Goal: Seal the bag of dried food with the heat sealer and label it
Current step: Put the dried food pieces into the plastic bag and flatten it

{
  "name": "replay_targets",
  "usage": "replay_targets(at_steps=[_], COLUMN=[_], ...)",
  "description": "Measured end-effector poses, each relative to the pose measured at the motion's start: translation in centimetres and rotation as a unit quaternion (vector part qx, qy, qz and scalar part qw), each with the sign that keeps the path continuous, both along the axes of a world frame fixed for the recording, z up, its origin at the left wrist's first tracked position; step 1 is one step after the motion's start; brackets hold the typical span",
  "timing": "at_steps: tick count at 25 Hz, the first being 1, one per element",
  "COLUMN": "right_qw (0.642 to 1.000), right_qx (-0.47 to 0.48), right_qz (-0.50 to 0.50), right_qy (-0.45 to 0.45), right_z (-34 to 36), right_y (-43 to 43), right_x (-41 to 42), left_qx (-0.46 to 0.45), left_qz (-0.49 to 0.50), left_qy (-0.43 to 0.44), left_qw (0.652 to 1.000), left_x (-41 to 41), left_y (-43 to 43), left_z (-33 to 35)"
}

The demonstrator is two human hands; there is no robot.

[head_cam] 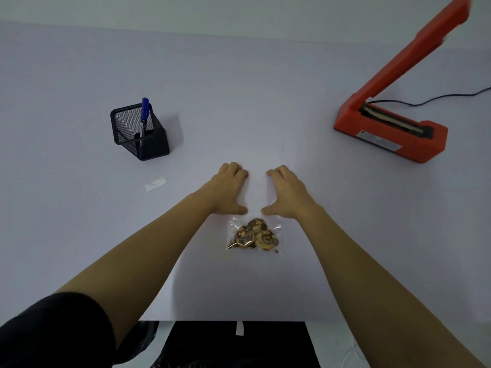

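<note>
A clear bag (257, 197) lies flat on the white table, with brown dried food (255, 235) gathered in its near end. My left hand (228, 187) rests palm down along the bag's left edge. My right hand (288, 188) lies the same way along the right edge. Both thumbs spread toward the food and the fingertips touch the bag's far end. The orange heat sealer (390, 131) stands at the right with its arm raised. A small white label (155, 184) lies to the left. A blue marker (144, 115) stands in a black mesh holder (139, 131).
The sealer's black cord (435, 98) runs off to the right behind it. The table's near edge (239, 320) is below the bag, with a strip of white tape (239, 328) hanging over it. A pale wall bounds the far side.
</note>
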State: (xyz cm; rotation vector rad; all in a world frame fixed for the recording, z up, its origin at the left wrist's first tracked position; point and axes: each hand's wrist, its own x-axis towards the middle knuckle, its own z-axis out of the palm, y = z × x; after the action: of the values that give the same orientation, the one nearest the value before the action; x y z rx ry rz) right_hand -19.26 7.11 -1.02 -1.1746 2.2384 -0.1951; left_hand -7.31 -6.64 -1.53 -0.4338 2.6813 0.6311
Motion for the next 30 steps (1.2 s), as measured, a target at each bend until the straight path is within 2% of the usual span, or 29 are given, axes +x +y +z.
replay_targets(at_steps=[4, 8, 11, 19, 26, 28, 30], right_qw=[1.0, 0.999, 0.999, 1.0, 0.998, 0.999, 0.999], right_qx=[0.012, -0.026, -0.031, 0.019, 0.057, 0.042, -0.014], right_qz=[0.011, -0.012, -0.003, 0.006, 0.021, 0.017, 0.019], right_qy=[0.0, -0.024, 0.008, 0.018, 0.005, 0.004, 0.022], right_z=[0.1, -0.2, -0.5, -0.2, -0.3, -0.3, -0.4], right_y=[-0.3, -0.1, -0.6, -2.1, -2.8, -2.1, -0.9], right_x=[-0.4, -0.7, -1.7, -3.6, -4.6, -4.1, -3.0], left_qx=[0.001, 0.007, 0.014, 0.014, -0.034, -0.029, -0.017], left_qz=[0.002, 0.011, 0.004, -0.016, -0.03, -0.003, 0.03], left_qy=[0.031, 0.027, 0.027, -0.011, -0.035, -0.027, 0.026], left_qw=[1.0, 1.0, 1.0, 1.0, 0.998, 0.999, 0.999], left_x=[-0.6, -1.4, -2.7, -4.3, -5.0, -4.3, -3.0], left_y=[-0.8, -1.3, -2.2, -3.8, -4.6, -4.1, -3.3], left_z=[-0.8, -1.1, -0.5, -0.1, -0.5, -0.3, -0.7])
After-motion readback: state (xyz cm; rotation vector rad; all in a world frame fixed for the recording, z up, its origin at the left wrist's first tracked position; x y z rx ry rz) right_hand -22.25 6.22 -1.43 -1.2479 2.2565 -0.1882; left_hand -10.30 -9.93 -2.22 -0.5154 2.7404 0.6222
